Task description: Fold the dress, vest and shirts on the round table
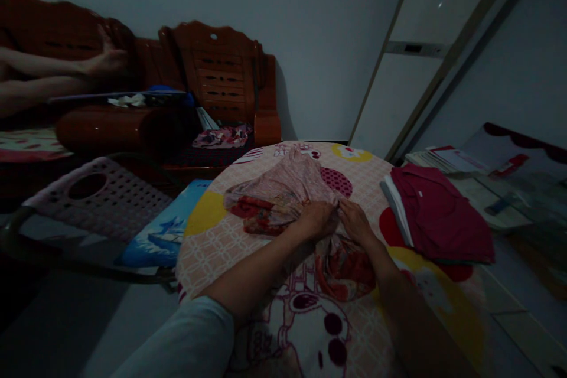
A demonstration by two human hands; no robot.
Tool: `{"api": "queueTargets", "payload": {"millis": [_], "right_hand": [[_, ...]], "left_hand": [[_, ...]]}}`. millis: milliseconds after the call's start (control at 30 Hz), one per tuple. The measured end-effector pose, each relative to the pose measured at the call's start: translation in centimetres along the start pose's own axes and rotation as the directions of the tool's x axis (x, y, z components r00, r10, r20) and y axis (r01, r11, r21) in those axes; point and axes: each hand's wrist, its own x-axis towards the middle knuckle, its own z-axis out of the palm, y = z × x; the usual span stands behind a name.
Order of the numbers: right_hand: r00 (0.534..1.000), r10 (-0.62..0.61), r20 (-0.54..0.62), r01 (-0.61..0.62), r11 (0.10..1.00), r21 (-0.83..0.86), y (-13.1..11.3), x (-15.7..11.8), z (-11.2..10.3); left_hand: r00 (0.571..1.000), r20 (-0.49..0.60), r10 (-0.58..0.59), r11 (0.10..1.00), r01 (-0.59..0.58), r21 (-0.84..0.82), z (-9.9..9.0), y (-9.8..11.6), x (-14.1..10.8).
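Note:
A pinkish garment with a red floral print (283, 186) lies bunched on a round table with a patterned cloth (208, 260). My left hand (318, 220) is closed on the garment near its middle, fingers curled into the fabric. Close beside it, my right hand (354, 221) pinches the same garment at its right edge. Part of the floral fabric hangs down between my forearms onto the tablecloth. My fingertips are partly hidden by the folds and the dim light.
A stack of folded clothes (438, 212), dark pink on top, sits at the table's right. A woven chair (101, 195) with a blue cushion (163, 230) stands left. Behind are a wooden sofa (217, 77) and a person's legs (48, 77). Papers (447, 159) lie right.

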Motion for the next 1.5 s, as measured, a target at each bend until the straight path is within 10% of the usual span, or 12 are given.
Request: {"api": "queueTargets", "payload": {"millis": [233, 433, 633, 933, 1100, 1367, 1500], "right_hand": [[0.989, 0.094, -0.118, -0.089, 0.995, 0.052, 0.0, -0.6, -1.6], [0.991, 0.096, -0.097, -0.091, 0.994, 0.054, -1.0, -0.6, -2.7], [0.971, 0.191, -0.146, -0.184, 0.981, 0.06, -0.9, -0.7, -3.7], [0.954, 0.248, -0.171, -0.252, 0.968, -0.001, -0.9, -0.9, -2.9], [0.957, 0.239, -0.161, -0.246, 0.969, -0.025, -0.8, -1.0, -3.0], [0.954, 0.269, -0.132, -0.274, 0.962, -0.02, -0.8, -1.0, -2.9], [0.953, 0.263, -0.148, -0.269, 0.963, -0.026, -0.9, -1.1, -2.9]], "left_hand": [[0.993, 0.113, -0.045, 0.963, 0.073, -0.261, -2.6, -4.8, 0.6], [0.972, 0.234, -0.011, 0.71, 0.172, -0.683, -4.3, -10.3, -0.9], [0.93, 0.365, 0.035, 0.609, 0.27, -0.746, -5.1, -12.3, -2.4], [0.973, -0.229, -0.028, 0.958, -0.04, -0.285, -2.5, -5.7, 0.0], [0.988, -0.147, 0.039, 0.998, -0.045, -0.038, 0.3, -3.5, 1.3], [0.958, -0.244, -0.151, 0.963, 0.087, -0.254, -0.4, -5.0, 1.0], [0.845, -0.373, -0.383, 0.822, 0.127, -0.555, -1.1, -6.9, 1.3]]}}
